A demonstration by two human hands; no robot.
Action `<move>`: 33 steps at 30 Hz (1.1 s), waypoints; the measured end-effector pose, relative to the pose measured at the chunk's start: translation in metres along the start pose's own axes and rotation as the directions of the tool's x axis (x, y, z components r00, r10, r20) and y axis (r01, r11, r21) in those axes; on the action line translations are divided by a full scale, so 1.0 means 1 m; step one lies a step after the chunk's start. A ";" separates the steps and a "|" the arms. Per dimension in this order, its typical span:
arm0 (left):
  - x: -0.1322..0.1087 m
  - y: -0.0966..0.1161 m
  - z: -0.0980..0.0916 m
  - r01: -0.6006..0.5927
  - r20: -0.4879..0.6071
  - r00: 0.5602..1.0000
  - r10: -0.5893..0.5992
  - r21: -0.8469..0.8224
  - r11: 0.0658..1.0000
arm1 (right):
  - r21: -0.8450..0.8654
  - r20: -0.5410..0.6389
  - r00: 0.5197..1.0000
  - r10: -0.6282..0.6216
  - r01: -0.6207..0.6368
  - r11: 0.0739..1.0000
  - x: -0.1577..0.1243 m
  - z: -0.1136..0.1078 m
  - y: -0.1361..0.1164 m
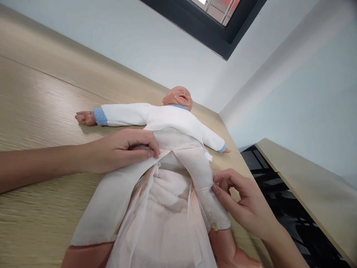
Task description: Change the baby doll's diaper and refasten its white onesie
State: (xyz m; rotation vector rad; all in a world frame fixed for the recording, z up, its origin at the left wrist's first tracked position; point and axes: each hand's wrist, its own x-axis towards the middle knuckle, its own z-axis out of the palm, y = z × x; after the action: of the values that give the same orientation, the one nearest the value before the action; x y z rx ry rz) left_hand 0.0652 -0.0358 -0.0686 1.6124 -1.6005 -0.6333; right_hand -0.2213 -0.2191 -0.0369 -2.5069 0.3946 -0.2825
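The baby doll (178,97) lies face-up on the wooden table (41,93). Your left hand (117,150) grips a flap of its white garment (173,123) at the waist, and your right hand (245,203) pinches the hem by the thigh. Pull both edges evenly and gently over the diaper (167,197). No writing shows.

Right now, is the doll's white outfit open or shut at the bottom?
Open. The white outfit lies spread apart below, baring the diaper; the left hand and right hand each hold a flap.

Bright, even light; perhaps edge-warped.
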 end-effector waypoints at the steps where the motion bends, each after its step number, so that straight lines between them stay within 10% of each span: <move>1: 0.000 0.000 0.000 -0.001 -0.001 1.000 0.001 0.003 1.000 | -0.002 0.004 1.000 0.001 -0.001 1.000 0.000 -0.001 0.000; 25: -0.001 0.007 0.003 0.045 -0.059 0.997 -0.045 0.011 0.999 | -0.064 -0.108 0.981 -0.161 0.154 0.986 -0.002 0.005 -0.004; 29: -0.002 0.001 0.006 0.217 -0.258 0.945 -0.203 0.028 0.976 | 0.081 -0.295 0.955 0.011 0.014 0.997 0.003 0.019 0.003; 33: 0.003 -0.026 0.003 0.272 -0.358 0.918 -0.170 0.257 0.928 | 0.398 -0.157 0.942 0.295 -0.213 0.892 0.013 0.028 0.006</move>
State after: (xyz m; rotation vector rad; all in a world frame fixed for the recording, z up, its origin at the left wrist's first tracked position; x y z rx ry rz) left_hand 0.0790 -0.0409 -0.0906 2.0276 -1.3183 -0.2141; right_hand -0.2023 -0.2143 -0.0618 -2.0253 0.6835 -0.4763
